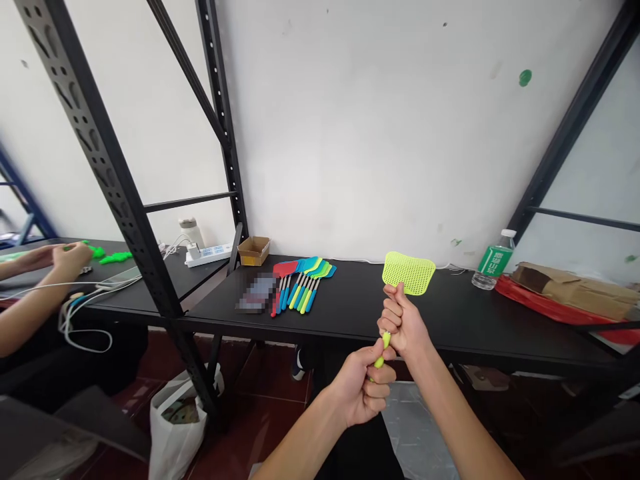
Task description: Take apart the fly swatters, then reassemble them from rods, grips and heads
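A yellow-green fly swatter (409,272) with a perforated head is held up in front of the black table. My left hand (367,383) is closed around its yellow-green handle, thumb along the top. Just above, my right hand (403,320) grips the swatter below the head, its fingers curled so that they hide most of the shaft. To the left on the table lies a fanned row of fly swatters (300,287) in red, blue, green and yellow, with their handles towards me.
Left of the swatters are a blurred flat object (259,293) and a small open cardboard box (254,251). A water bottle (494,260) and brown packaging (575,287) stand at right. Black rack posts (110,167) frame the table. Another person's hands (70,257) work at far left.
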